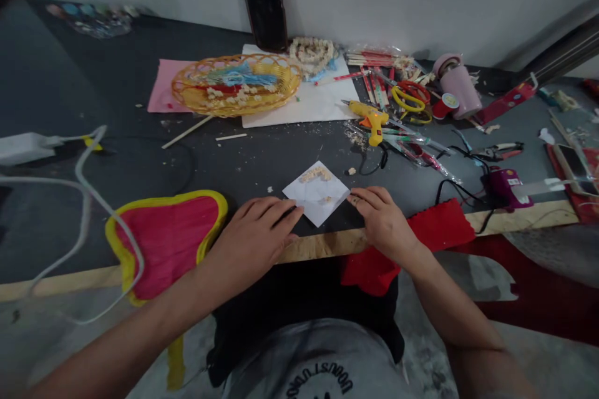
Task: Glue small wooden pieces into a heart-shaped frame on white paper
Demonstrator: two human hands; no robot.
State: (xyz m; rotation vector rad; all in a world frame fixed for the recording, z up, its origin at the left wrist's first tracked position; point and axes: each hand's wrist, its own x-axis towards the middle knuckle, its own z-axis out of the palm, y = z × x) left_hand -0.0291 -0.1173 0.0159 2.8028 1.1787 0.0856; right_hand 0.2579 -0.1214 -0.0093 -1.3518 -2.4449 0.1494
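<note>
A small white paper square (334,193) lies turned like a diamond near the table's front edge. Small cream-coloured pieces (316,173) form a curved row on its upper part, with another bit lower down. My left hand (262,224) rests on the table at the paper's left corner, fingers stretched out and fingertips touching its edge. At the right corner, my right hand (381,218) has its fingers bent and closed together on the paper's tip. The undersides of both hands are hidden.
A yellow glue gun (372,120), scissors (407,100) and wrapped sticks lie back right. Behind the paper stands a woven basket (187,95) with blue threads. A pink-and-yellow fan (163,240) and white cable (84,199) are left; red cloth (442,224) is right.
</note>
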